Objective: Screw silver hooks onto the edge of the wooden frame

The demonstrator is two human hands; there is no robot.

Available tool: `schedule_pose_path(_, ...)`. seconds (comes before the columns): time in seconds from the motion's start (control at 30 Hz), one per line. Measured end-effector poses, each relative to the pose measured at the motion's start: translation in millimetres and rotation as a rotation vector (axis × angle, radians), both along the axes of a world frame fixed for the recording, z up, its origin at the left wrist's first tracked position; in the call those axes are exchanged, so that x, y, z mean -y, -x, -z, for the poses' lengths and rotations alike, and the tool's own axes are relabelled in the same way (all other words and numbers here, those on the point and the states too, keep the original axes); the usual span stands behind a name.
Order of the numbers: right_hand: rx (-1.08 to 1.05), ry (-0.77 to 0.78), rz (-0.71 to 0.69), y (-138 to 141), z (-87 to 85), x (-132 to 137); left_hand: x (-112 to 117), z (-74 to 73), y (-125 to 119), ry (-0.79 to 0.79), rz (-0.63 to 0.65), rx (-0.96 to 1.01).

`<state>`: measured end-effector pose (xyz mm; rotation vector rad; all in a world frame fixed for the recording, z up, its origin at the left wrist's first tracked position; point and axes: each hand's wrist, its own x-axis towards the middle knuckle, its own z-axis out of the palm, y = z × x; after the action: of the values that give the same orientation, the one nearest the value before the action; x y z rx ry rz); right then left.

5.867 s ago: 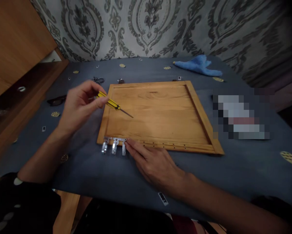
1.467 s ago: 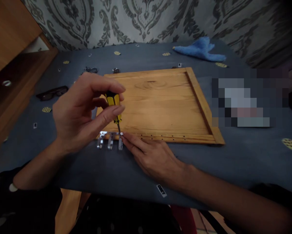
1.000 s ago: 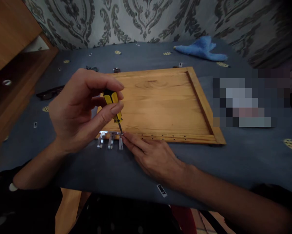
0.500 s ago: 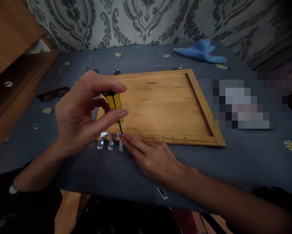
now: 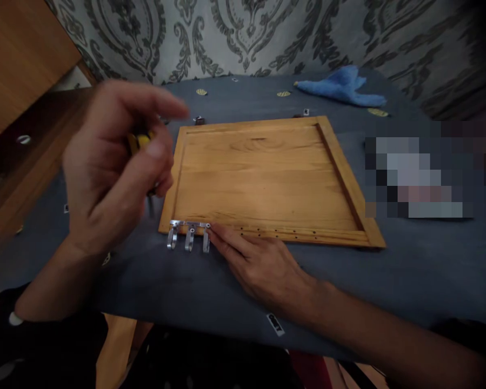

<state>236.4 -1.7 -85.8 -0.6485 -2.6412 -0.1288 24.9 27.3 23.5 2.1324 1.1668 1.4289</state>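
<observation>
My left hand (image 5: 117,167) is raised over the left side of the wooden panel (image 5: 254,173), curled round a yellow and black screwdriver (image 5: 140,141). Most of the screwdriver is hidden in the palm, and its shaft points down, blurred. Along the panel's near edge, at the left, lies a row of silver metal hooks (image 5: 190,231) whose curved ends hang over the edge. The fingertips of my right hand (image 5: 261,265) are pressed together against the rightmost hook, beside a screw head; its thumb is hidden. Small dark holes run along the edge to the right.
A blue cloth (image 5: 342,89) lies on the dark patterned tablecloth (image 5: 210,302) near the wall. Wooden furniture (image 5: 24,59) stands at the left. A blurred-out patch covers something at the right.
My left hand has lifted the screwdriver off the screw at the rightmost hook and moved up and left. My right hand stays at the hook. The view has shifted slightly.
</observation>
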Motion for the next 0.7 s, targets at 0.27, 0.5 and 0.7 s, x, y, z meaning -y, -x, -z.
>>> schedule_pose_path(0.27, 0.026, 0.0, -0.003, 2, -2.4, -1, -6, 3.6, 17, 0.533, 0.318, -1.008)
schedule_pose_path(0.5, 0.008, 0.029, 0.0, 1, -2.1, 0, 2, 21.1, 8, 0.534, 0.271, -1.08)
schedule_pose_path(0.7, -0.008, 0.019, 0.004, 2, -3.3, 0, 3, 23.3, 6, 0.569, 0.297, -1.072)
